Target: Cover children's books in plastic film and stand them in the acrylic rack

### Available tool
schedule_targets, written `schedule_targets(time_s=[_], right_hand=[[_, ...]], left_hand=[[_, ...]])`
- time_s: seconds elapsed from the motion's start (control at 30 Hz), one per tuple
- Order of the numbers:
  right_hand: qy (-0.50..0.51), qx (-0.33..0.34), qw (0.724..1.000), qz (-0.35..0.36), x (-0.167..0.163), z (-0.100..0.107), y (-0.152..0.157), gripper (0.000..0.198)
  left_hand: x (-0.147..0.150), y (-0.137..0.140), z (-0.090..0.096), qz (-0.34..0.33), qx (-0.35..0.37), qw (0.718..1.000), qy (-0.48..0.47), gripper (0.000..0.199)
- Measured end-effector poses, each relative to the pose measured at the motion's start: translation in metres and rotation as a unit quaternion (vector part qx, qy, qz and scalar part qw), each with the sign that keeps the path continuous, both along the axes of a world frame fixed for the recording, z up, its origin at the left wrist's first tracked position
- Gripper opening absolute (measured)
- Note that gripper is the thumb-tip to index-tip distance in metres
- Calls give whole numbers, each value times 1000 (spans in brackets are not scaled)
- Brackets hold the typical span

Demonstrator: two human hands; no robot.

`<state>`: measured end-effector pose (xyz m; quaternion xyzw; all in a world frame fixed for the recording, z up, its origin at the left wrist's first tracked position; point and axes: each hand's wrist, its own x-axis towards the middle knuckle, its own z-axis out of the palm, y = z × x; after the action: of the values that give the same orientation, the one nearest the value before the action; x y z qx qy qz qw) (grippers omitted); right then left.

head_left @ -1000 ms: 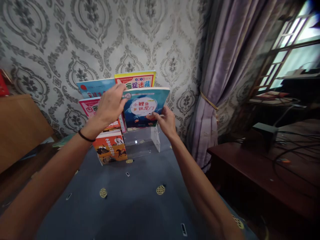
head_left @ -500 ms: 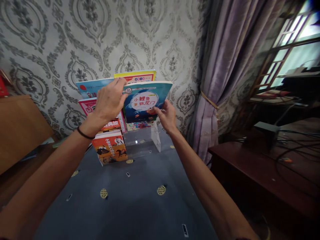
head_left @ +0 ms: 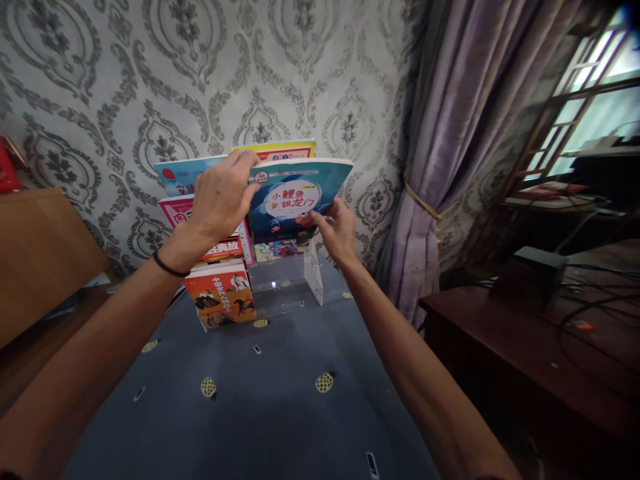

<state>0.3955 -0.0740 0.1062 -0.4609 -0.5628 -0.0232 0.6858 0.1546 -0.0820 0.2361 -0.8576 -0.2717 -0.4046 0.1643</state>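
Observation:
Between my two hands is a blue picture book (head_left: 287, 193), its cover facing me, held up above the right side of a clear acrylic book stand (head_left: 314, 277). My left hand (head_left: 227, 193) grips its upper left corner, and my right hand (head_left: 337, 230) pinches its right edge, thumb on the cover. Behind it show a yellow-and-red book (head_left: 275, 150) and the lower part of a colourful book (head_left: 283, 250). On the stand's left side are a light-blue book (head_left: 187, 172), a pink book (head_left: 173, 210), a red book (head_left: 225, 248) and, lowest, an orange book (head_left: 223, 297).
The stand rests on a table with a dark blue pineapple-print cloth (head_left: 260, 400) against a patterned wall (head_left: 350, 73). A wooden cabinet (head_left: 45, 253) stands at left. To the right are a tied purple curtain (head_left: 420, 167) and a dark red desk (head_left: 480, 333) with cables.
The blue book's upper right corner has shifted slightly right and up, and its cover tilts back a little more. Both hands keep their hold. The view has shifted slightly.

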Motion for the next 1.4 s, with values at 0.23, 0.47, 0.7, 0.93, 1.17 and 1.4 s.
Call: schedule_targets(time_s=[0.23, 0.47, 0.7, 0.93, 1.17, 1.4], right_hand=[[18, 40, 999, 26, -3, -1, -1, 29], [56, 72, 993, 81, -10, -15, -15, 30], [64, 85, 994, -4, -17, -54, -49, 26], [76, 62, 995, -13, -16, -78, -61, 26], [70, 51, 996, -21, -13, -85, -61, 25], [130, 84, 988, 12, -10, -76, -66, 25]], left_hand=[[-1, 4, -3, -7, 6, 1000, 0, 27], [-10, 12, 5, -145, -36, 989, -17, 26], [-5, 43, 8, 11, 65, 995, 72, 30], [26, 51, 10, 169, 1, 959, 227, 39], [37, 64, 16, 176, -34, 955, 235, 37], [38, 75, 20, 168, -55, 955, 239, 41]])
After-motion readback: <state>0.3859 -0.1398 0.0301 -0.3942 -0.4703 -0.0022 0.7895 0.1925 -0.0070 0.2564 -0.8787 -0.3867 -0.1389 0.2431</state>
